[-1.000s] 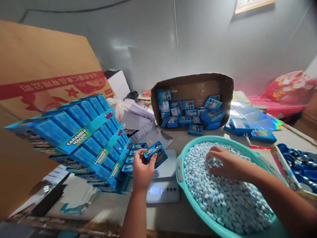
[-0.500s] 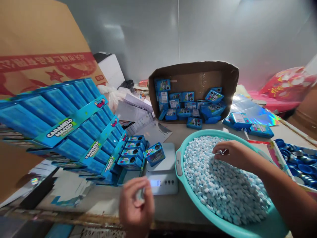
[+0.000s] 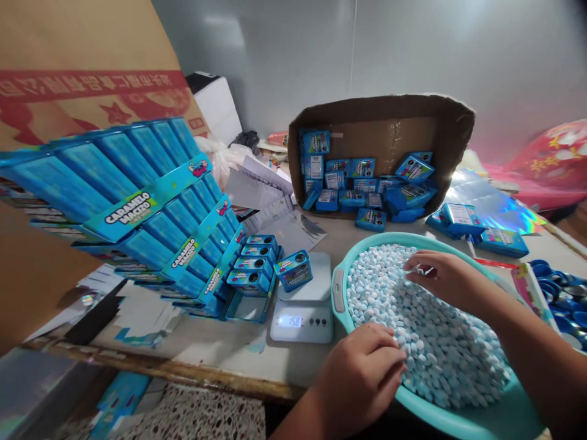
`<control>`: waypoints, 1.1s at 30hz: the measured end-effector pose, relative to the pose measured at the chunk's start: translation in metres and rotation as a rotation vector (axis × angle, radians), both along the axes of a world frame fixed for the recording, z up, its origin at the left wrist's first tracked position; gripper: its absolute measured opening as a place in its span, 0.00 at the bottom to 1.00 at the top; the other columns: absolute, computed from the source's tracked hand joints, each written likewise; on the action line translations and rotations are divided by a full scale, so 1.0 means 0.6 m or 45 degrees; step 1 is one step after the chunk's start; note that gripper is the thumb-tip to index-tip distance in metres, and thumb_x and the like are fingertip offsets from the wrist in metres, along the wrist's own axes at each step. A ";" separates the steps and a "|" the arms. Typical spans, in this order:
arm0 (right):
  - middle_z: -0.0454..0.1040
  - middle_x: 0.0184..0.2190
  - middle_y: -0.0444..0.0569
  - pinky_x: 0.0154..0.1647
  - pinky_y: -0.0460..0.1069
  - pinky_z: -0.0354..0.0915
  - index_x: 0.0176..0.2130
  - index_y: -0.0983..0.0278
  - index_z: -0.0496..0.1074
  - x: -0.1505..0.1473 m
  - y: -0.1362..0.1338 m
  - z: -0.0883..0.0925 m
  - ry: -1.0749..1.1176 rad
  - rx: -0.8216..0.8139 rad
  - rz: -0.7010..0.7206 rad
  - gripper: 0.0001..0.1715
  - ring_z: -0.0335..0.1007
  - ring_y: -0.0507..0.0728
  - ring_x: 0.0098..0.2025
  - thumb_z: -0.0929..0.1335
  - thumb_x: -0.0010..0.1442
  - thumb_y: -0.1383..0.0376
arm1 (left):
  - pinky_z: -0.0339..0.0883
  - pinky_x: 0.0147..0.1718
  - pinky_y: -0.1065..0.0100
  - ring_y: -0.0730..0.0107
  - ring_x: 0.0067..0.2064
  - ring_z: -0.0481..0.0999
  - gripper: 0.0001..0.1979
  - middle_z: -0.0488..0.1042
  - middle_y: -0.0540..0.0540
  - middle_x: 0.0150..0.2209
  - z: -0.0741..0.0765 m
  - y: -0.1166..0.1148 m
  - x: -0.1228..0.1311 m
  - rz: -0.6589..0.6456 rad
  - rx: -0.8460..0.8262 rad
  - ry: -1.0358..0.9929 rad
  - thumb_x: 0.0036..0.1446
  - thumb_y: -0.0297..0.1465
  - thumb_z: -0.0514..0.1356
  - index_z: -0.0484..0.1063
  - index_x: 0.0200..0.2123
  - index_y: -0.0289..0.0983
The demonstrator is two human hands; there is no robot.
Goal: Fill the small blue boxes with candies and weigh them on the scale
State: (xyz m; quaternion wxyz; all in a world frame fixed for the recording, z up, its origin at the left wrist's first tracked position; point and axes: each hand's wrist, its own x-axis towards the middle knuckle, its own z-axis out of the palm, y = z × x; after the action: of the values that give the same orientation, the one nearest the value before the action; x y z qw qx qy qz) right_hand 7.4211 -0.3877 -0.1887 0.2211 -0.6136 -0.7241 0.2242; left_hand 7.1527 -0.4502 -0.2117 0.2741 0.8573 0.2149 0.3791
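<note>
A teal basin (image 3: 340, 292) holds a heap of small blue-white candies (image 3: 413, 333). My left hand (image 3: 362, 373) rests at the basin's near rim, fingers curled down onto the candies. My right hand (image 3: 447, 280) lies over the far part of the heap, fingertips pinched on a few candies. A small blue candy box (image 3: 294, 269) stands alone on a white digital scale (image 3: 303, 305) left of the basin; the display reads 158.
Stacked blue "Caramelo Macizo" display trays (image 3: 151, 214) fill the left, with filled boxes (image 3: 254, 264) beside the scale. A cardboard carton (image 3: 389, 131) of more blue boxes lies on its side behind. Blue lids (image 3: 559, 293) sit in a tray at right.
My left hand set the blue box on the scale, drew back, then moved right to the basin's near rim. My right hand stayed on the candies. The view shifted left and down.
</note>
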 end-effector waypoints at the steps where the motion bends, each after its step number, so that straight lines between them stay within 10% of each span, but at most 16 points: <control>1: 0.79 0.39 0.51 0.40 0.55 0.70 0.36 0.60 0.76 -0.001 0.001 -0.001 0.011 0.015 -0.006 0.11 0.75 0.60 0.36 0.68 0.59 0.57 | 0.74 0.54 0.66 0.67 0.50 0.78 0.09 0.78 0.42 0.42 0.000 -0.001 -0.001 0.007 -0.020 0.004 0.62 0.25 0.59 0.75 0.45 0.35; 8: 0.78 0.39 0.54 0.39 0.54 0.68 0.39 0.63 0.76 -0.008 -0.006 0.016 -0.045 -0.058 -0.004 0.13 0.72 0.59 0.35 0.65 0.63 0.58 | 0.69 0.60 0.48 0.50 0.65 0.67 0.28 0.70 0.34 0.60 0.010 0.006 -0.004 0.196 0.007 0.237 0.56 0.30 0.65 0.66 0.60 0.33; 18: 0.77 0.41 0.53 0.40 0.55 0.68 0.41 0.62 0.77 0.007 -0.006 -0.011 -0.053 -0.142 0.037 0.15 0.72 0.60 0.36 0.69 0.59 0.56 | 0.72 0.57 0.62 0.64 0.54 0.77 0.10 0.80 0.43 0.47 0.015 0.017 0.008 0.098 -0.146 0.087 0.60 0.26 0.61 0.77 0.45 0.35; 24: 0.76 0.41 0.52 0.39 0.55 0.68 0.42 0.61 0.76 0.013 -0.005 -0.020 -0.047 -0.160 0.069 0.16 0.71 0.59 0.36 0.68 0.60 0.53 | 0.70 0.60 0.59 0.60 0.61 0.72 0.19 0.75 0.40 0.56 0.016 0.021 -0.002 0.131 0.066 0.135 0.60 0.29 0.63 0.71 0.54 0.35; 29: 0.77 0.42 0.52 0.40 0.55 0.68 0.42 0.60 0.75 -0.005 -0.005 -0.007 0.137 -0.071 -0.107 0.17 0.72 0.60 0.39 0.66 0.63 0.51 | 0.64 0.63 0.50 0.54 0.63 0.69 0.24 0.72 0.36 0.57 0.011 0.099 -0.068 0.955 0.359 -0.061 0.58 0.27 0.64 0.67 0.58 0.38; 33: 0.78 0.41 0.51 0.45 0.56 0.69 0.41 0.60 0.76 -0.040 -0.002 0.010 0.574 -0.092 -0.246 0.19 0.73 0.60 0.43 0.65 0.64 0.49 | 0.68 0.55 0.40 0.39 0.58 0.73 0.44 0.71 0.29 0.58 0.006 0.173 -0.129 1.254 -0.159 0.249 0.53 0.36 0.68 0.53 0.69 0.35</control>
State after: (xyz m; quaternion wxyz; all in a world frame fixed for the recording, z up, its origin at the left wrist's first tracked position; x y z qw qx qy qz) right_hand 7.3973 -0.3891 -0.1829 0.3755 -0.6218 -0.5860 0.3590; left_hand 7.0753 -0.3463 -0.2081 0.0922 0.6677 0.6408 0.3675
